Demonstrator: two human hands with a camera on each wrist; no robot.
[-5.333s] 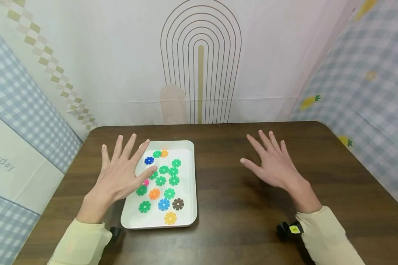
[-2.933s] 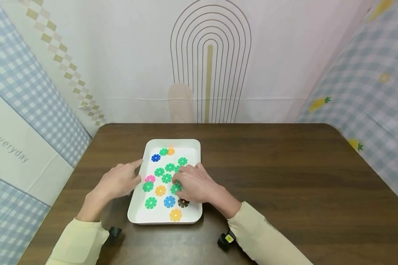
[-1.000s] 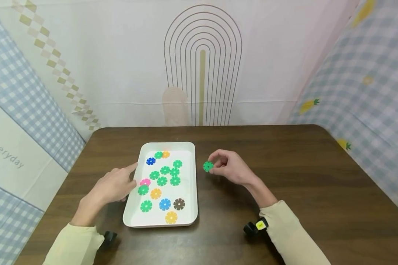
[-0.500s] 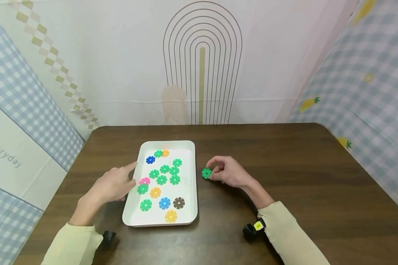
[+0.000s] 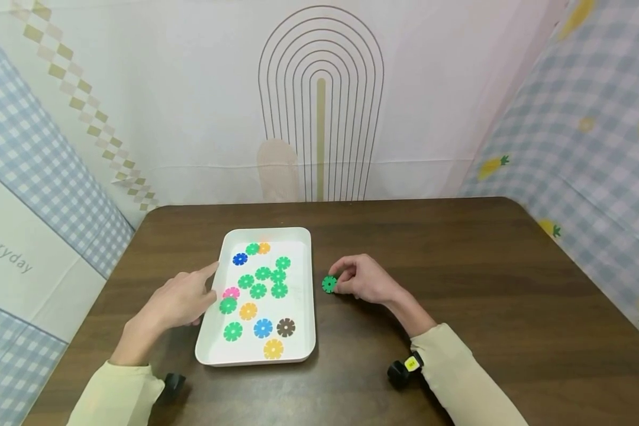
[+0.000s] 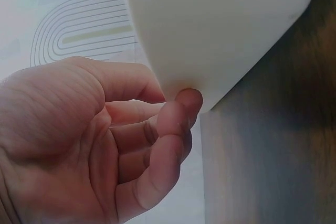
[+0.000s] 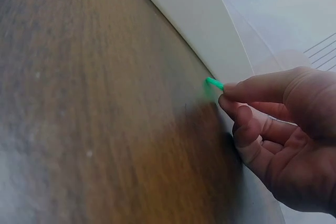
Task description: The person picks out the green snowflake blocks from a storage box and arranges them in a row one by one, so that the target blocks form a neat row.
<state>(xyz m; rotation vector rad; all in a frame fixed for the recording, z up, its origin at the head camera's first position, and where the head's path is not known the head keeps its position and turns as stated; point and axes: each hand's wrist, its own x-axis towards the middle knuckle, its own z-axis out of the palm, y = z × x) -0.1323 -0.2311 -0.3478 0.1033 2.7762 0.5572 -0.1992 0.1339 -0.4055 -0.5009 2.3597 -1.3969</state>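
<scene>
As fingers [image 5: 346,261] descend, green disc [image 5: 328,284] lowers.

READ: "everyday" | ON: white cloth panel [image 5: 5,251], left edge | yellow wrist label [image 5: 412,362]: too small to read

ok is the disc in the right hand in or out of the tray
Out: in the head view, the right hand pinches the disc to the right of the tray, with table showing between.

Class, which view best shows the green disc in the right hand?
The head view: the green disc shows its notched, round face there. The right wrist view shows only its thin edge beyond the fingers; the left wrist view doesn't show it.
</scene>
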